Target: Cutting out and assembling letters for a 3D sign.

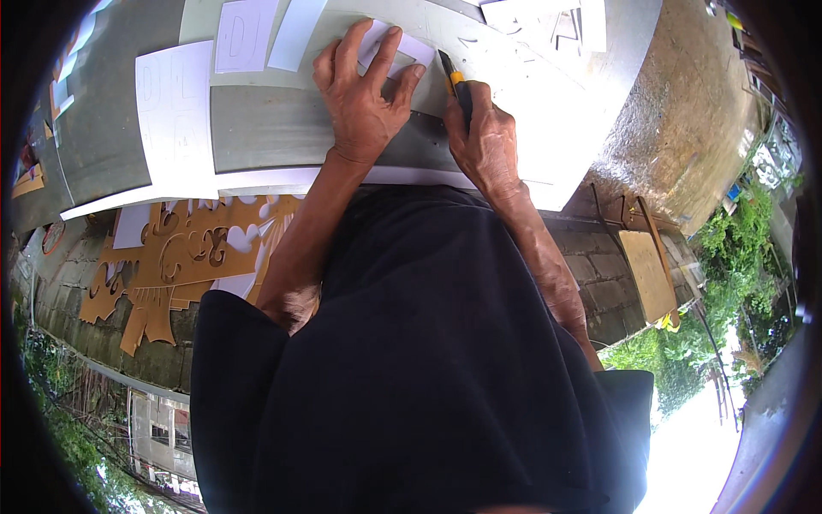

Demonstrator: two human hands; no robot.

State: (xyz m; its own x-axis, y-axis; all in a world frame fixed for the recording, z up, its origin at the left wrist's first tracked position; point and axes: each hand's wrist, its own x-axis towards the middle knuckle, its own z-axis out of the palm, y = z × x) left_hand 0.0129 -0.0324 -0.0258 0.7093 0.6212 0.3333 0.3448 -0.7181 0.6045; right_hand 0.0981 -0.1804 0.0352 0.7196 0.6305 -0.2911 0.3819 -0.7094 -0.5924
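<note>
My left hand [366, 98] lies with its fingers spread over a small white card [413, 50], touching it against the table top. Just right of that card, my right hand [484, 137] is wrapped round a utility knife [458, 86] with a yellow and black handle. The knife's dark blade points up and left, close to the card's right edge but apart from it. Part of the card is hidden under my left fingers. A white sheet with outlined letters [175, 111] and a smaller card with a drawn letter [243, 38] lie to the left.
A pale blue strip [295, 34] lies left of my left hand. White cut-out pieces [569, 30] and small scraps are at the far right of the table [274, 120]. Brown cut-out sheets [188, 257] lie below its near edge. A wooden board [646, 274] leans at the right.
</note>
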